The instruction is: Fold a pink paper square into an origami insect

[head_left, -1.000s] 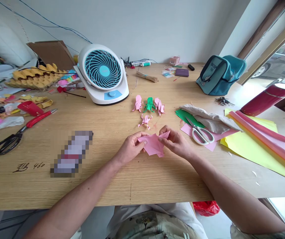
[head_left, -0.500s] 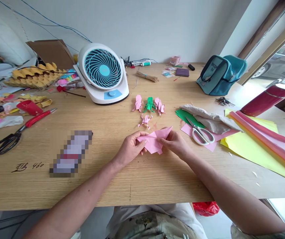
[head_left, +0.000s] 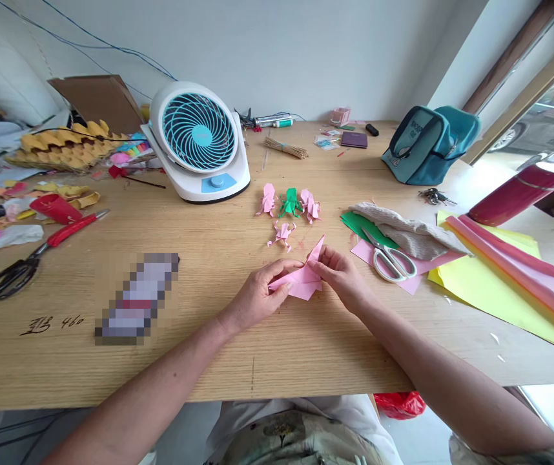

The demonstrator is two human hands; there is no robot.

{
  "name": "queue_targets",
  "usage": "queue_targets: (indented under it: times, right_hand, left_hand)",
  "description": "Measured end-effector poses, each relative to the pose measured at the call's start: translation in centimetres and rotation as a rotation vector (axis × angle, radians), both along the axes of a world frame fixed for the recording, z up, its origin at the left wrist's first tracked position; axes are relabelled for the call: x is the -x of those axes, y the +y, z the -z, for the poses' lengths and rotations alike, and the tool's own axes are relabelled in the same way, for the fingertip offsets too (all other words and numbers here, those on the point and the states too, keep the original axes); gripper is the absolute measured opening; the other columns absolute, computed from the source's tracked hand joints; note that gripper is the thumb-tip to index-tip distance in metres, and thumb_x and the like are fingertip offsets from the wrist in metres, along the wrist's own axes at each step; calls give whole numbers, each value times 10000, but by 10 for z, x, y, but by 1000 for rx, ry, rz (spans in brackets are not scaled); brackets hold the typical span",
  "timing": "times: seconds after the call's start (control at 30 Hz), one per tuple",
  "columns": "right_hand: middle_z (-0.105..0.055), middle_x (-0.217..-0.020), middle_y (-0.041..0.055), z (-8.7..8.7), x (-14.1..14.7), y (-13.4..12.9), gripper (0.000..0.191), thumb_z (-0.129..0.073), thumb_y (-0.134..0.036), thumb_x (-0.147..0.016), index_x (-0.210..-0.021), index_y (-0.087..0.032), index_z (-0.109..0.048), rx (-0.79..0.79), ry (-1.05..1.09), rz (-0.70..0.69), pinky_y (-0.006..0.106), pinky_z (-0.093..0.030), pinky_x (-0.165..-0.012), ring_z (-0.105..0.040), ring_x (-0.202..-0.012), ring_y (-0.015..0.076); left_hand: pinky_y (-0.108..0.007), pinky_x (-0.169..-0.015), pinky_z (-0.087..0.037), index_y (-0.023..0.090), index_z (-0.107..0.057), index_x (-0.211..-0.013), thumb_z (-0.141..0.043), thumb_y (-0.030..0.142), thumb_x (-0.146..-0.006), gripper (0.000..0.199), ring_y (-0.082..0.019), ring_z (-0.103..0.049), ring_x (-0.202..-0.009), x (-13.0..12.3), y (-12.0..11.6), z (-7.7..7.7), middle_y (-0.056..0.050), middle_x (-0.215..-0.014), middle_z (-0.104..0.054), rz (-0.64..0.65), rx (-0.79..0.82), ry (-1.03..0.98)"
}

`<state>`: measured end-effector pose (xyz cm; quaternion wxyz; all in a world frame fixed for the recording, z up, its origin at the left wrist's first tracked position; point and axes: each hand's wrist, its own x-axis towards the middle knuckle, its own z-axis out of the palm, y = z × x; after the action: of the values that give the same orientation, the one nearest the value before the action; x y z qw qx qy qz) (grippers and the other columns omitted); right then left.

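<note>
Between my two hands is a piece of folded pink origami paper [head_left: 301, 282], held over the front part of the wooden table [head_left: 199, 368]. My left hand [head_left: 265, 290] grips its left end, thumb on top. On the other side, my right hand [head_left: 338, 271] pinches the paper where a pointed flap stands up. Just beyond lies a small pink paper figure with thin curled legs [head_left: 281, 235]. Behind it are a green paper figure [head_left: 290, 202] and two pink ones, one at the left [head_left: 268, 198] and one at the right [head_left: 310, 205].
White-handled scissors [head_left: 393, 263] lie on paper at the right, beside a grey cloth [head_left: 407, 229] and yellow sheets [head_left: 500, 290]. A fan [head_left: 199, 139] stands at the back left. Red-handled pliers-like shears [head_left: 39, 255] and a blurred-out flat object [head_left: 136, 297] lie left. A teal bag [head_left: 429, 145] sits back right.
The pointed right flap of the pink paper has swung from leaning right to standing more upright. My right hand has shifted slightly left with it.
</note>
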<state>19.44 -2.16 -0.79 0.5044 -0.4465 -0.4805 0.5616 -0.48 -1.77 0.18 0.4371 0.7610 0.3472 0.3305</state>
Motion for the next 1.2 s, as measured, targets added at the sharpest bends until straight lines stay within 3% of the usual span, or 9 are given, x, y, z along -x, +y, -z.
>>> queue_targets:
  times: [0.17,0.33,0.47,0.7,0.83,0.93,1.03,1.2]
  right_hand:
    - [-542,-687,-27,4,0,0,333,-713,-500,-779,-810,-204,-564,-108,-55,27,235,-341,-499,-445,-575,107]
    - [-588,-735,-4,8,1,-4,174,-553,-343,-913,-876,-188,-624,-243,-294,37,243,-376,-549,-484,-613,114]
    - [-665,-870,32,5,1,-9,188,-499,-238,-935,-962,-186,-678,-332,-431,47,261,-441,-649,-585,-743,142]
    - [-633,-943,64,-7,6,-17,282,-487,-154,-954,-1104,-216,-717,-607,-557,26,282,-488,-737,-617,-857,160]
    - [-676,-963,55,-7,8,-22,277,-500,-140,-960,-1142,-237,-684,-698,-628,21,291,-501,-748,-634,-850,160]
    - [-708,-939,43,-6,8,-23,190,-545,-153,-950,-1055,-236,-680,-711,-658,53,305,-507,-768,-645,-834,163]
    - [-699,-989,65,-5,8,-22,160,-553,-148,-945,-997,-229,-681,-748,-644,-7,318,-517,-790,-650,-919,180]
    - [-682,-1069,89,-6,6,-19,198,-565,-139,-938,-1052,-237,-695,-807,-678,-29,365,-521,-838,-645,-974,196]
  left_hand:
    - [-172,-618,-507,200,-604,-1165,-525,113,-849,337,-71,-606,-644,-2,-2,0,-39,-1037,-709,12,-15,2]
    - [-149,-463,-453,174,-611,-1137,-572,216,-879,264,-57,-554,-561,-3,-3,1,-54,-1050,-685,34,142,-60]
    - [-164,-419,-461,145,-643,-1064,-545,387,-930,294,-74,-544,-554,-5,-3,1,-49,-942,-673,14,264,-123]
    - [-149,-354,-430,179,-567,-1088,-688,327,-812,336,-98,-519,-558,-10,-3,10,32,-723,-566,-124,378,-184]
    - [-145,-365,-419,162,-604,-1133,-721,330,-771,417,-101,-534,-574,-10,-3,10,22,-729,-582,-113,425,-181]
    - [-144,-385,-424,136,-641,-1088,-751,346,-746,416,-119,-573,-640,-9,-3,9,-21,-808,-645,-98,468,-199]
    - [-159,-403,-446,135,-646,-1075,-778,362,-728,436,-115,-576,-638,-9,-3,8,-38,-880,-672,-115,532,-264]
    - [-203,-460,-509,139,-658,-1070,-785,404,-741,441,-107,-585,-608,-9,-2,7,-39,-882,-679,-104,628,-391]
